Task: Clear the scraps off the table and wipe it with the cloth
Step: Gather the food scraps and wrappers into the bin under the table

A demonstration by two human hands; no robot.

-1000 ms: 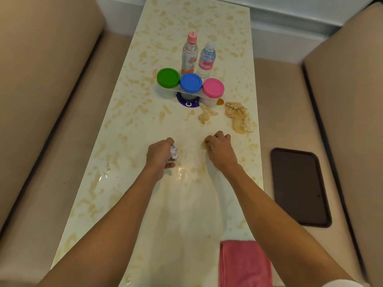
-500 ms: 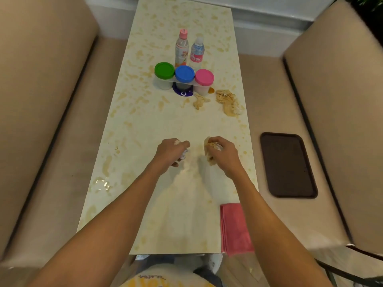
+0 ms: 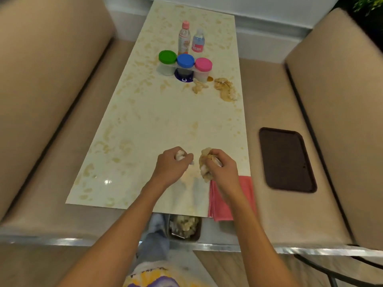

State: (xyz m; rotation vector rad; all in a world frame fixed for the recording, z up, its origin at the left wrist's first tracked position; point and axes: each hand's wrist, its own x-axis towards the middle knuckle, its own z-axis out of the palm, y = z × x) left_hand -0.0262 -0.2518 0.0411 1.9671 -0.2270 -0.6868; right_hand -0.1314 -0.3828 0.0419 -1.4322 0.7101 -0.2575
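Both hands have drawn back toward the near end of the tabletop (image 3: 145, 121) since half a second ago, each with its load, and a bin (image 3: 184, 226) has come into view under that near edge, below the gap between the wrists.

The left hand (image 3: 173, 168) is clenched around a white scrap (image 3: 179, 157), a crumpled wad that shows between thumb and knuckles. Whether the fist touches the surface cannot be told. Just to its right, close but apart, the right hand (image 3: 222, 170) grasps a tan scrap (image 3: 206, 164), a larger soiled wad that bulges out on the thumb side and hangs below the fingers.

Well beyond both hands stand three jars with a green lid (image 3: 167, 57), a blue lid (image 3: 185, 60) and a pink lid (image 3: 203, 64), with two bottles (image 3: 184, 38) behind them. Ahead of the right hand, near the pink-lidded jar, two loose scraps (image 3: 226, 90) lie on the stained surface.

Under the right wrist the pink cloth (image 3: 222, 206) lies folded on the tabletop's near right corner and hangs over the edge. Further right of that hand, a dark tray (image 3: 287, 160) rests on the seat.
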